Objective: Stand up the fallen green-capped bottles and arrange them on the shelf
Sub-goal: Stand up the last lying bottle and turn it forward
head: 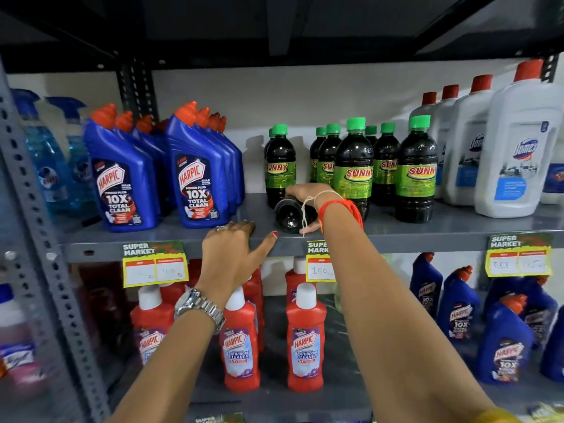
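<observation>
A dark green-capped bottle [288, 213] lies on its side on the grey shelf [427, 236], its round base facing me and its cap hidden. My right hand [308, 195] wraps over the top of it, thumb underneath. Several upright green-capped Sunny bottles [354, 166] stand behind and to the right, and one [279, 166] stands just behind the fallen bottle. My left hand [235, 251] rests on the shelf's front edge, fingers spread and holding nothing, a watch on its wrist.
Blue Harpic bottles [195, 178] crowd the shelf's left part; white Domex bottles [515, 148] fill the right. Price tags [154, 264] hang from the front lip. Red Harpic bottles [305, 340] stand on the lower shelf. A perforated steel upright [39, 227] frames the left side.
</observation>
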Demonstrator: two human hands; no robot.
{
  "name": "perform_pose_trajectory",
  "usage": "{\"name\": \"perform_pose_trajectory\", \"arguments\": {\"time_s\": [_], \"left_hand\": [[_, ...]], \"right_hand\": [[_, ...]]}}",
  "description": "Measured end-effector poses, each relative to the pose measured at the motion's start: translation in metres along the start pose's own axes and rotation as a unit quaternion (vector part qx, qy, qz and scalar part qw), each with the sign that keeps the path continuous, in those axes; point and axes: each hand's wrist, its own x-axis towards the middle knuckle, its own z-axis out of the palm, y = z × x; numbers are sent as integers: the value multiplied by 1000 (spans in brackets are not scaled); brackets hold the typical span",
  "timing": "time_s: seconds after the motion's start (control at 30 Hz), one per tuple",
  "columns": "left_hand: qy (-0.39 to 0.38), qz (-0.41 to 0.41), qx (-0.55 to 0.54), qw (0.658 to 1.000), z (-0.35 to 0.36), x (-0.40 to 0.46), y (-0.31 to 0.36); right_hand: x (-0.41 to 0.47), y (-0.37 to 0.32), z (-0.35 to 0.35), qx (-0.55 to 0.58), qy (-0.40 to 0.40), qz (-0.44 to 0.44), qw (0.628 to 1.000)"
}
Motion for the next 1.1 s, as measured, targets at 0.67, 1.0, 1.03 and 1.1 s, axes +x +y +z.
{"name": "perform_pose_trajectory", "arguments": {"time_s": [0.67,1.0,1.03,1.1], "left_hand": [[29,17,-12,999,7,1,-4],[42,8,-4,999,11,2,-2],[44,7,-4,999,11,2,-2],[44,6,-4,999,11,1,-2]], "right_hand": [[8,10,13,15,229,-329,916],[17,35,32,-44,223,-355,907],[18,36,33,-47,224,-356,906],[18,36,34,-52,226,-358,904]]}}
